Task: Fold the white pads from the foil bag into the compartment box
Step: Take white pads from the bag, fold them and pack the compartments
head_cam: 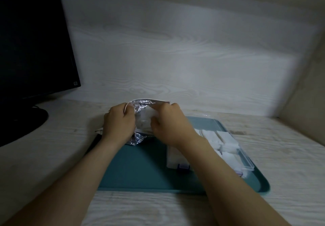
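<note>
A crinkled silver foil bag (140, 105) lies at the far left corner of the teal tray (137, 169), its mouth held open. My left hand (118, 122) grips the bag's left rim. My right hand (168, 125) reaches into the opening and pinches a white pad (150, 114) that shows between both hands. The clear compartment box (226, 148) sits on the tray's right side, partly hidden by my right forearm, with several white pads in its compartments.
A black monitor (33, 44) on a round stand (22, 120) fills the left side. A wood-grain wall rises behind the tray and a side panel closes the right. A dark flat object (93, 142) lies by the tray's left edge.
</note>
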{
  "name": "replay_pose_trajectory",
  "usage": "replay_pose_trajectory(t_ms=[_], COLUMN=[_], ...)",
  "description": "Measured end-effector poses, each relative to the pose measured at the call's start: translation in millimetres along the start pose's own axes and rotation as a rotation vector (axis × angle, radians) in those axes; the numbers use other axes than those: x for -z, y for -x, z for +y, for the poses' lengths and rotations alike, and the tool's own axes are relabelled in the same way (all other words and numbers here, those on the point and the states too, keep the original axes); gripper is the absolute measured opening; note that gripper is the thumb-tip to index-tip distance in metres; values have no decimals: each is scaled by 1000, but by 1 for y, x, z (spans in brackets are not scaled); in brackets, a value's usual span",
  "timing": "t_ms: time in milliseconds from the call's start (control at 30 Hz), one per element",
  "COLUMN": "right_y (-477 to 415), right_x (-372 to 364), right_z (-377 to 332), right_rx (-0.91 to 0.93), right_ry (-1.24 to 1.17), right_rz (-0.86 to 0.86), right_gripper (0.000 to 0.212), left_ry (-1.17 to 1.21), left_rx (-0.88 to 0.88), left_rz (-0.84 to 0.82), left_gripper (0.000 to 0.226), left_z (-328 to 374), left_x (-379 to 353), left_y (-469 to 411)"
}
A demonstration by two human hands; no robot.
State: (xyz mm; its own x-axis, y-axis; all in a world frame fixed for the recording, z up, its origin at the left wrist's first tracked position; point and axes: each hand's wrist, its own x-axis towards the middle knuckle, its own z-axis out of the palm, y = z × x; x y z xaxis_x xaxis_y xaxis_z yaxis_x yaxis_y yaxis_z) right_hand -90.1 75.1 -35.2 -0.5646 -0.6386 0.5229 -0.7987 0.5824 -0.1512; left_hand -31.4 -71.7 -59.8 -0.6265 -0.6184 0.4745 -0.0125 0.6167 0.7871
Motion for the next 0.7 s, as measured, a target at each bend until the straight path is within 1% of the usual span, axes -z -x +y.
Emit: replay_pose_trajectory(t_ms=[33, 67, 167, 233, 300, 400, 467, 600, 667, 700], right_y=[1, 2, 4, 2, -2, -8, -9, -10, -11, -10], right_x=[-1, -2, -9, -13, -17, -20, -21, -22, -19, -17], right_z=[-4, -7, -14, -17, -19, -19, -18, -14, -11, -10], right_rx=[-1, 12, 75, 102, 110, 92, 82, 94, 82, 77], right_ry=[-30, -67, -101, -74, -18, 73, 82, 37, -5, -27], right_rz=[-12, -35, -124, -122, -86, -37, -43, -50, -13, 34], right_gripper=[13, 16, 38, 43, 37, 20, 12, 8, 13, 17], left_ry=[5, 11, 47, 76, 93, 104, 108, 97, 96, 96], left_rx=[7, 15, 41, 58, 69, 84, 95, 86, 82, 82], left_rz=[-1, -3, -25, -34, -31, -28, -28, -8, 12, 20], left_gripper=[41, 41, 42, 43, 44, 43, 44, 42, 42, 42], left_z=[1, 2, 6, 7, 6, 6, 7, 4, 2, 2], left_x=[0, 0, 1, 1, 2, 2, 2, 0, 0, 0], left_y=[1, 1, 2, 2, 0, -1, 0, -2, -3, -3])
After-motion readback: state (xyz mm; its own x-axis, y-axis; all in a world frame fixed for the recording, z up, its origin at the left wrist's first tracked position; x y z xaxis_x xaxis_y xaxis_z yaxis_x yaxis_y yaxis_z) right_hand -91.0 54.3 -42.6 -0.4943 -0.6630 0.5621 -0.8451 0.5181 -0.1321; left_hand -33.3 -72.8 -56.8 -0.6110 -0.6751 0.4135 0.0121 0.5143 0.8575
